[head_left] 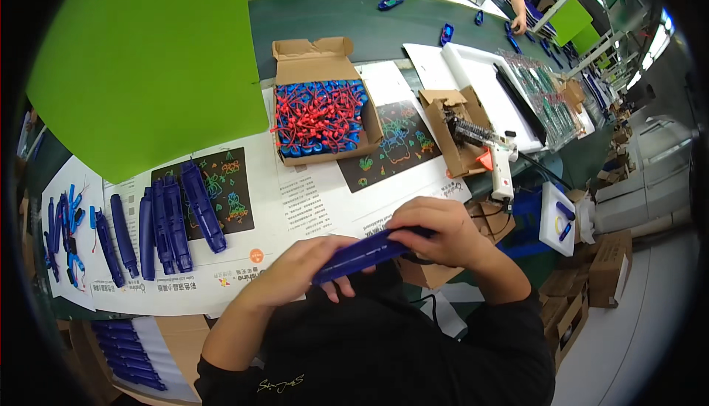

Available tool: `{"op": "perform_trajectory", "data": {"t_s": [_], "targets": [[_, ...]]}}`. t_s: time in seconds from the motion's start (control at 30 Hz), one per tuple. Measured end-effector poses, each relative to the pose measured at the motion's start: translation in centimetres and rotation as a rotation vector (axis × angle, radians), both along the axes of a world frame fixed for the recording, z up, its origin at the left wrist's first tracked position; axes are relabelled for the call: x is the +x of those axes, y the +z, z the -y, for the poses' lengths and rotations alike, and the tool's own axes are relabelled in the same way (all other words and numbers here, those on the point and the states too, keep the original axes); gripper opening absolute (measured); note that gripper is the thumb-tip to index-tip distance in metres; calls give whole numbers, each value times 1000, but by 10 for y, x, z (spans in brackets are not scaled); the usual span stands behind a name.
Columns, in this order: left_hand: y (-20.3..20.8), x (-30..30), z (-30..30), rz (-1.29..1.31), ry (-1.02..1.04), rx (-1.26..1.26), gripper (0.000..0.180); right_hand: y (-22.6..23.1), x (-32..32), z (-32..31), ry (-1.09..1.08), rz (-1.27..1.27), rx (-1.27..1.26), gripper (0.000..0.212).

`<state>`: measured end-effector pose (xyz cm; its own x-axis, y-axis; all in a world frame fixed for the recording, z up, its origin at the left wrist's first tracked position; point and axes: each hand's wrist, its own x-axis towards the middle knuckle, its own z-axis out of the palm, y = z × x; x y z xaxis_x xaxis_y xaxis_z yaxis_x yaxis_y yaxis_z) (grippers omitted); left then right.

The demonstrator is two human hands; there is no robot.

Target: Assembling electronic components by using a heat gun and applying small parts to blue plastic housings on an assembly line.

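A long, dark blue plastic shell [363, 254] is held in front of my body, tilted up towards the right. My left hand [309, 260] grips its lower left end, with some fingertips showing beneath it. My right hand [434, 227] is closed around the upper right end, thumb and fingers on opposite sides. On the white printed sheets to the left lie several similar blue shells [171, 223], side by side. Beyond my hands stands an open cardboard box [373, 134], full of blue parts with red wires [319, 117].
A white gun-shaped tool [502, 171] with a cord stands by a small cardboard box [452, 156] at right. Bagged circuit boards [546, 100] lie beyond it. A green panel [148, 66] rises at left. A co-worker's hand [519, 23] reaches over the far bench.
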<state>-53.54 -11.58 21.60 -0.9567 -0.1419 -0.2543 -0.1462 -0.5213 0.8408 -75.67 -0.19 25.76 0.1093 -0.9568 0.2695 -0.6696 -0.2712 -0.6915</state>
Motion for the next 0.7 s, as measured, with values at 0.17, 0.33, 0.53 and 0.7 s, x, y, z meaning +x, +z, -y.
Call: {"op": "perform_trajectory", "data": {"t_s": [0.17, 0.33, 0.53, 0.7], "targets": [[-33, 5, 6, -41, 153, 64, 43, 4, -45, -42, -685, 185, -340, 12], [-60, -1, 0, -88, 479, 329, 41, -18, -143, -91, -1286, 481, 453, 45], [-65, 1, -2, -99, 518, 243, 40, -17, -180, -72, -1052, 457, 564, 43], [-63, -9, -4, -77, 554, 248, 41, 13, -174, -77, -989, 354, 351, 43]]}}
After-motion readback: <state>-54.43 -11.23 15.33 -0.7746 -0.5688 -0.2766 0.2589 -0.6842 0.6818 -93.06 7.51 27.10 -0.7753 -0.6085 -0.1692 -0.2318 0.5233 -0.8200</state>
